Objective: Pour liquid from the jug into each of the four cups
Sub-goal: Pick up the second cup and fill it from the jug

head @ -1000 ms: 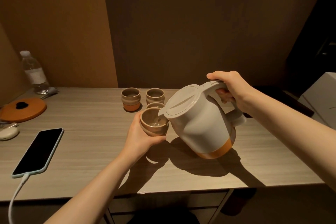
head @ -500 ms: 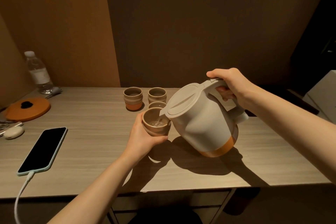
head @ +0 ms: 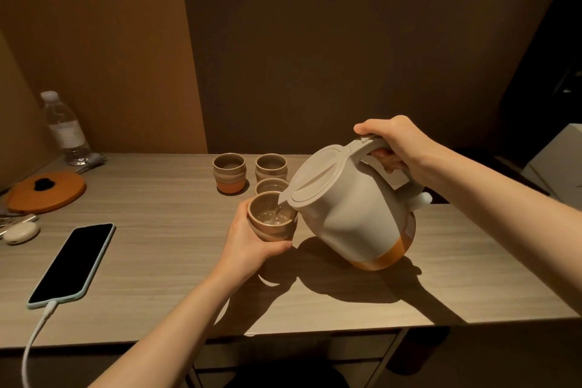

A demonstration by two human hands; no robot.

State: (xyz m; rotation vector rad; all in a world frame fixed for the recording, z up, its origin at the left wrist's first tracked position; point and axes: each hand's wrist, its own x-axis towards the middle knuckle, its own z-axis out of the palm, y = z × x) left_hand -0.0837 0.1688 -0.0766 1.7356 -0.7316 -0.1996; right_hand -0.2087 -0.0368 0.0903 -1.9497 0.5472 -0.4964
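Left hand (head: 252,246) wraps a cup (head: 272,220) held above the table (head: 163,261); right hand (head: 396,148), beyond and to its right, grips the jug (head: 352,208) handle. The jug tilts leftward, spout over this cup's rim, liquid entering. Three cups (head: 229,172) stand just beyond the left hand, nearer it than the right.

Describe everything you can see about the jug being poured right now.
The jug is a rounded cream-coloured vessel that looks like plastic, with an orange band around its base, a flat hinged lid, closed, and a looped handle at the back. It is lifted off the table and tilted towards the left, spout down over the cup held by the left hand. The right hand grips the handle from above. A thin stream runs from the spout into the cup. Its shadow falls on the table below.
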